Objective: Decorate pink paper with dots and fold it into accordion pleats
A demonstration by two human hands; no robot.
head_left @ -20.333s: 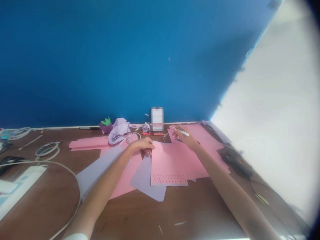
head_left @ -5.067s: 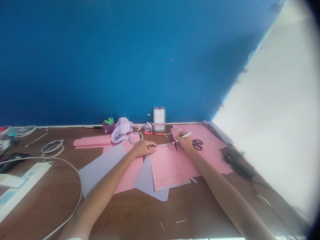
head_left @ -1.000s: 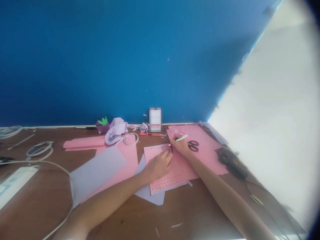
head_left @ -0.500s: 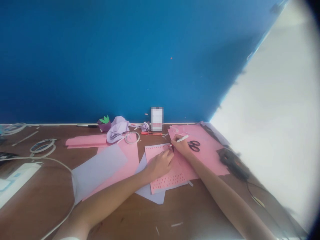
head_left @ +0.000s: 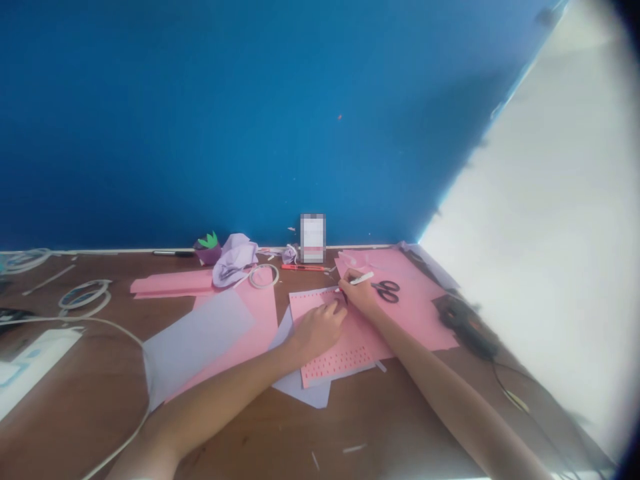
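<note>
Pink card everywhere in the head view, so starting there; the pink paper sheet with rows of small red dashes [head_left: 345, 347] lies flat on the brown wooden table [head_left: 260, 433], on top of a pale lilac paper sheet [head_left: 300, 390] that sticks out under its near edge; the left hand [head_left: 317, 328] is palm-down on the middle of it, fingers laid out loosely and gripping nothing, which I'd guess is just to stop thin paper skating on smooth wood; the right hand [head_left: 361, 298] has its fingers pinched tight round a white-barrelled marker pen [head_left: 361, 278], barrel tilted back to the right and tip down at the far edge of the sheet, just beyond the left fingertips, so both hands meet at the same corner; black-handled scissors [head_left: 386, 289] sit right beside the pen hand on a bigger pink sheet [head_left: 420, 320], probably parked within easy grabbing range; further left there's a large lilac sheet [head_left: 200, 332] over more pink card, a white tape ring [head_left: 263, 276], a crumpled lilac paper wad [head_left: 234, 259] and a little purple paper shape with green leaves [head_left: 207, 247] against the matte blue wall [head_left: 250, 120]; a slim red pen-like tool [head_left: 303, 267] lies by the wall too; a black corded tool [head_left: 465, 325] sits off to the right, too blurry to name.
</note>
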